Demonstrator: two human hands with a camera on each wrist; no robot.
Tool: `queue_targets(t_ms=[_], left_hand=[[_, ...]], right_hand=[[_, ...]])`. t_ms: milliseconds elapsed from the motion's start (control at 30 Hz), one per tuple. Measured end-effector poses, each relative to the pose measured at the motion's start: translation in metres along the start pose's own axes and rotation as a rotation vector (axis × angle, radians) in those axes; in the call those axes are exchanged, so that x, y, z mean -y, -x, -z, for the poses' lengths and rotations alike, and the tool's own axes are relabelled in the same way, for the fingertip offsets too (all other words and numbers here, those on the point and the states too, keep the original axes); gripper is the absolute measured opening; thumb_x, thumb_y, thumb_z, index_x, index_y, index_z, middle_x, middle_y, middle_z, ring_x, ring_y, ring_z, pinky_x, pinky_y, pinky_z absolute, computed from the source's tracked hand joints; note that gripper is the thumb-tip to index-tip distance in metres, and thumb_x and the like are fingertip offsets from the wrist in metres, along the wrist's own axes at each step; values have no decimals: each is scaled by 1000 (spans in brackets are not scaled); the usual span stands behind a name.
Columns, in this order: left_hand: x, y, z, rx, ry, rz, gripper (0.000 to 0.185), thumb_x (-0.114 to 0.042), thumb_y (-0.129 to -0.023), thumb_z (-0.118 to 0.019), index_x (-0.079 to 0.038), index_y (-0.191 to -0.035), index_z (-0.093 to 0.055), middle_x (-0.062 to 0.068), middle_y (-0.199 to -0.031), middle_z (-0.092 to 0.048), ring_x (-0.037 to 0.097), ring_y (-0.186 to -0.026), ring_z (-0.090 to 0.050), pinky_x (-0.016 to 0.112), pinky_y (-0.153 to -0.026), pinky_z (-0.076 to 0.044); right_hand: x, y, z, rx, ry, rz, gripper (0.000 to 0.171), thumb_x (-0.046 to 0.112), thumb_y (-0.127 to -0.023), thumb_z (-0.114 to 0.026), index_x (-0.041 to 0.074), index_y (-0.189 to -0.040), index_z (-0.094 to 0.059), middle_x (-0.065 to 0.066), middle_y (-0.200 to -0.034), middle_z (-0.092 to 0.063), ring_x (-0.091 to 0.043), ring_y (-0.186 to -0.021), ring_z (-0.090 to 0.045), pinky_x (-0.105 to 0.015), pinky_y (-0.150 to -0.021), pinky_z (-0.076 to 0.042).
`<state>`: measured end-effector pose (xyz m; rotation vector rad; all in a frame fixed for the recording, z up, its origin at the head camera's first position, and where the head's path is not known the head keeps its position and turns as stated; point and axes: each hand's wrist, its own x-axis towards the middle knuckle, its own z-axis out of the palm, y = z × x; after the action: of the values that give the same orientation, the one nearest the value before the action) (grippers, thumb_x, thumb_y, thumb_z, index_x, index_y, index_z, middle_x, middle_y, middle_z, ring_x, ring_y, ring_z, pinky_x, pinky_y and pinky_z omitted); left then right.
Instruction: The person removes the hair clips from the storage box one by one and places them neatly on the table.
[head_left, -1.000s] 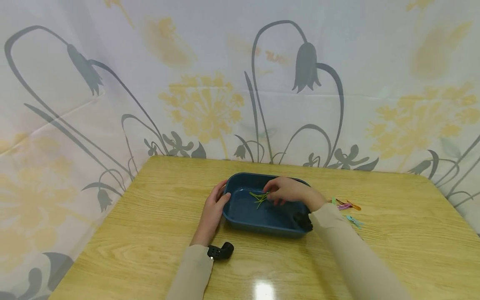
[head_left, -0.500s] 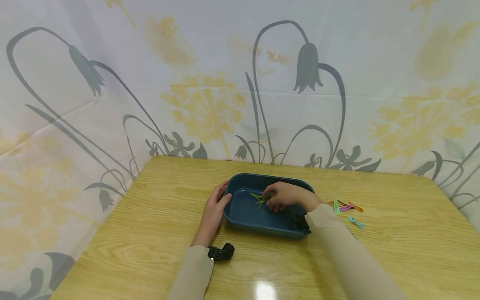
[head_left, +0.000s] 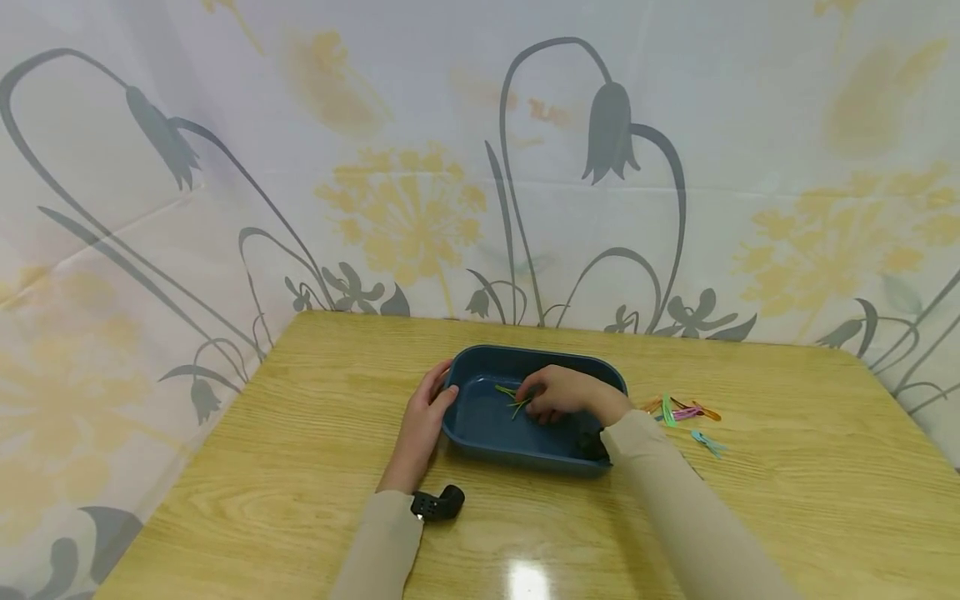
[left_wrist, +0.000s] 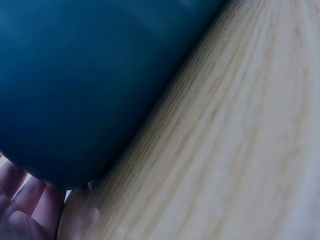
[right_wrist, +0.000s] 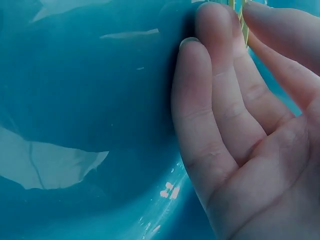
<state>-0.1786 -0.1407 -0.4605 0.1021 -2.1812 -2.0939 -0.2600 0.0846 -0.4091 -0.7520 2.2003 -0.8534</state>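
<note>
A dark blue rectangular tub [head_left: 487,429] sits on the wooden table. At its left end my left hand [head_left: 420,421] grips the wall, thumb over the rim and fingers along the outside. The left wrist view shows those fingers [left_wrist: 47,205] beside the tub's outer corner. My right hand [head_left: 566,393] reaches down inside the tub with curled fingers. Between its thumb and fingertips it pinches thin green stem-like strands [head_left: 517,406], partly hidden by the fingers. In the right wrist view the strands [right_wrist: 245,30] show as a narrow yellow-green strip at the fingertips.
Several colourful clothespins lie right of the tub, including a green clothespin [head_left: 667,411], a purple one and an orange one. A light blue clothespin [head_left: 708,443] lies nearer. A patterned curtain [head_left: 480,167] hangs behind the table [head_left: 315,467].
My right hand has come lower and slightly left inside the tub, closing on the green strands. My left hand stays on the tub's left end.
</note>
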Motion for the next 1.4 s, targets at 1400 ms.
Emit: queue_targets(t_ms=[1400], left_hand=[[2, -2, 0, 18, 37, -10, 44, -21, -94, -51, -21, -138, -42, 7, -139, -44, 20, -129, -40, 42, -106, -31]], right_hand=[[2, -2, -3, -143, 178, -101, 8, 15, -90, -58, 11, -88, -65, -2, -78, -60, -14, -58, -53, -28, -56, -47]])
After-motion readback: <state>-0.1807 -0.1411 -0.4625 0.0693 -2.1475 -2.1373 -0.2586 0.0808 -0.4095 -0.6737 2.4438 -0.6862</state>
